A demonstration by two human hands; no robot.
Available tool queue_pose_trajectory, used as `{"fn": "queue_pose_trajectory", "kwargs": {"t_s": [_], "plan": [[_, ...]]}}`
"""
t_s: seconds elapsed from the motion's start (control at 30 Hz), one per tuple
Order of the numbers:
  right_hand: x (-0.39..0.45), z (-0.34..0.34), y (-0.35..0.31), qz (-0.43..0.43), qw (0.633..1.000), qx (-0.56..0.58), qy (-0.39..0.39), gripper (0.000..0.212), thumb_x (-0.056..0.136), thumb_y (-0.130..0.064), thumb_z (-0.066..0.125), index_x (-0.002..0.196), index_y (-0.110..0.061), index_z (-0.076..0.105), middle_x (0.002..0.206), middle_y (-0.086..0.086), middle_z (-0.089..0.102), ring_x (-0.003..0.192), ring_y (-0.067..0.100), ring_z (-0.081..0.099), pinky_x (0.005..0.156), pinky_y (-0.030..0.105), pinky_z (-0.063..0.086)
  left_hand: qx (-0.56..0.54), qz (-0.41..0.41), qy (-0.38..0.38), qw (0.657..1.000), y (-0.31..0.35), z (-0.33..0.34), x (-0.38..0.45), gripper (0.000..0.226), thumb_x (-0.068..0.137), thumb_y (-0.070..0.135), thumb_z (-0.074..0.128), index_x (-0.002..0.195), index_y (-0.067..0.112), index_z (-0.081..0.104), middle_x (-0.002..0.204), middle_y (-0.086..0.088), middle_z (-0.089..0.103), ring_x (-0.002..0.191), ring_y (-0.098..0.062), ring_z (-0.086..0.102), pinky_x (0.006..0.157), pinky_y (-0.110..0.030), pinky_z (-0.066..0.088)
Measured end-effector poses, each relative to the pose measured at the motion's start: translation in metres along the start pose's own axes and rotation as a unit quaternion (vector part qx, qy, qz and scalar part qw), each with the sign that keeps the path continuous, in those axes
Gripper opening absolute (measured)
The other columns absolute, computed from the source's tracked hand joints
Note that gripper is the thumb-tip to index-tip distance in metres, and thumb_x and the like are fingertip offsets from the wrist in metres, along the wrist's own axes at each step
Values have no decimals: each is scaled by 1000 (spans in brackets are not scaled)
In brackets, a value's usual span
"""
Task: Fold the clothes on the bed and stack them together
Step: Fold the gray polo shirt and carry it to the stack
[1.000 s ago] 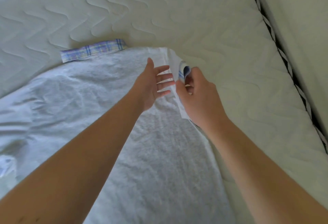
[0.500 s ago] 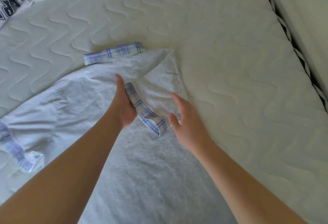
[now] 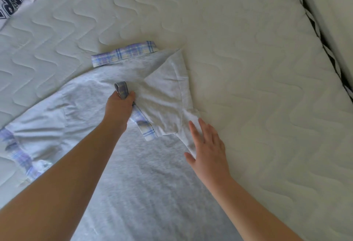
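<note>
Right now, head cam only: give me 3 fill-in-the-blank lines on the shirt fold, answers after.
1. The left hand grips the sleeve's ____ cuff.
2. The right hand lies flat with ____ fingers on the grey shirt.
3. The sleeve is folded inward, so it lies on top of the ____.
4. A white garment with dark lettering lies at the top ____ corner of the mattress view.

Answers: plaid; straight; shirt; left

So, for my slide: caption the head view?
Left hand pinches plaid-trimmed sleeve folded onto grey shirt; right hand flattens it.
</note>
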State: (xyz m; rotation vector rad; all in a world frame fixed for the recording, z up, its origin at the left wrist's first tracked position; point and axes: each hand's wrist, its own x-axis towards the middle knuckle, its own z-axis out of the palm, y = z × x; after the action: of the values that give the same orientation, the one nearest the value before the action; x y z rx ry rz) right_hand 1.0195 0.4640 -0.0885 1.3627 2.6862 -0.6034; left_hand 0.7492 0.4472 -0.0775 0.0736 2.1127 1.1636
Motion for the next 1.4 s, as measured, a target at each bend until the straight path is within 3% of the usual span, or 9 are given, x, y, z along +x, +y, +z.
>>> {"fn": "queue_pose_trajectory", "kwargs": {"t_s": [0.1, 0.23, 0.4, 0.6, 0.8, 0.97, 1.07, 1.2, 1.4], "plan": [[-4, 3, -4, 37, 999, -19, -18, 109, 64, -45, 85, 151, -25, 23, 151, 8, 38, 128, 31, 50, 85, 42, 54, 165, -3, 47, 985, -11, 4, 0, 39, 86, 25, 62, 123, 18, 54, 118, -9, 61, 107, -30, 60, 93, -46, 52], [-11, 7, -1, 75, 996, -55, 9, 105, 58, -45, 87, 147, -22, 37, 137, 11, 52, 114, 30, 58, 71, 43, 53, 349, 231, 161, 894, 5, 26, -10, 60, 93, 34, 59, 145, 18, 35, 144, -13, 40, 134, -30, 36, 111, -47, 30], [-24, 10, 4, 57, 993, -91, 51, 88, 61, -39, 85, 139, -19, 50, 126, 11, 56, 109, 30, 57, 83, 45, 48, 429, 313, -18, 847, 54, 90, 14, 54, 98, 44, 52, 142, 13, 43, 139, -9, 50, 131, -27, 43, 109, -42, 33], [-39, 17, 6, 65, 992, -107, 28, 48, 64, -30, 83, 104, -13, 63, 85, 7, 56, 72, 27, 54, 61, 40, 44, 386, 126, -175, 897, 92, 123, 53, 49, 88, 21, 72, 135, 22, 56, 90, 5, 60, 80, -13, 57, 69, -22, 45], [-23, 10, 7, 40, 995, -77, 49, 37, 53, -23, 89, 68, -18, 57, 56, 0, 54, 44, 21, 55, 42, 32, 39, 359, 165, -102, 913, 87, 122, 75, 30, 84, 21, 73, 113, 12, 68, 88, -3, 65, 84, -23, 66, 60, -27, 47], [-34, 6, 16, 27, 994, -76, 78, 36, 69, -41, 79, 91, -17, 63, 75, 2, 58, 65, 23, 58, 56, 36, 44, 313, 274, -8, 909, 74, 122, 42, 42, 89, 32, 64, 129, 22, 54, 119, 1, 61, 108, -20, 58, 92, -39, 51], [-49, 7, 27, 41, 994, -75, 67, 59, 74, -44, 73, 123, -16, 58, 103, 7, 60, 87, 28, 58, 69, 41, 47, 252, 347, 18, 903, 56, 108, -19, 23, 94, 30, 58, 115, 19, 57, 104, 3, 61, 92, -10, 58, 83, -20, 47], [-70, 18, 37, 47, 993, -101, 27, 81, 66, -36, 77, 140, -17, 49, 117, 10, 57, 96, 30, 57, 71, 42, 47, 215, 167, 1, 962, -1, 88, -96, 28, 97, 43, 52, 84, 18, 58, 74, 8, 63, 65, -3, 59, 58, -9, 41], [-94, 17, 47, 109, 988, -107, 10, 79, 52, -24, 81, 126, -10, 56, 97, 12, 56, 80, 30, 58, 54, 38, 49, 27, -115, -105, 987, -70, 97, -138, 37, 93, 45, 62, 107, 11, 64, 91, -4, 76, 84, -16, 73, 86, -37, 58]]}}
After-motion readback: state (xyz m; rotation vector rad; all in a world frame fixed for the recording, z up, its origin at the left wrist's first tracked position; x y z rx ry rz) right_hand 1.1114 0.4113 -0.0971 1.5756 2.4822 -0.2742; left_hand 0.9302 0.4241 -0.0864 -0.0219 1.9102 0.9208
